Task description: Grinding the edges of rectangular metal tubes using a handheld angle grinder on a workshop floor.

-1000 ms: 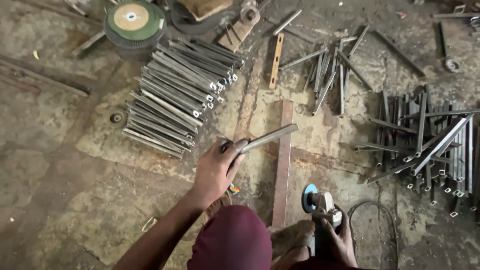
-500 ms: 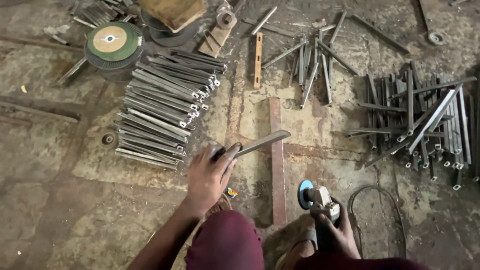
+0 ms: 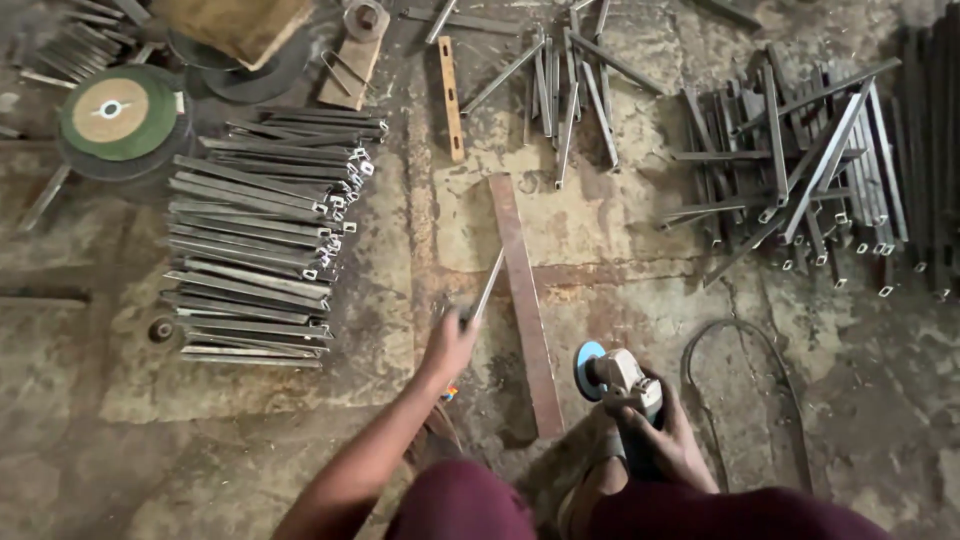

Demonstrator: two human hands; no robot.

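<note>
A person crouched on a workshop floor (image 3: 300, 450) works through a batch of short steel tube pieces, knees in dark red cloth filling the near edge of the view. The right hand (image 3: 665, 440) is wrapped tight around the body of an angle grinder (image 3: 618, 378), its blue disc facing left, close beside the near end of a long rusty flat bar (image 3: 522, 300) that lies on the floor. The left hand (image 3: 450, 345), arm stretched forward and fingers closed, grips the near end of a thin steel piece (image 3: 488, 285), which slants up and away toward the flat bar (whether its far tip touches the bar cannot be told).

Judging by how the stock lies, a good share looks done: a neat row of tube pieces (image 3: 255, 240) is stacked side by side toward the floor's left side, ends aligned. Much seems left, however: a loose, crisscrossed heap (image 3: 790, 170) sprawls toward the right edge, and a smaller scatter (image 3: 565, 80) lies at the far middle beside a short wooden-looking stick (image 3: 451, 95). A green cutting disc (image 3: 117, 112) rests on dark discs in the far left corner, and a cable (image 3: 760, 390) loops over the floor to the right of the grinder.
</note>
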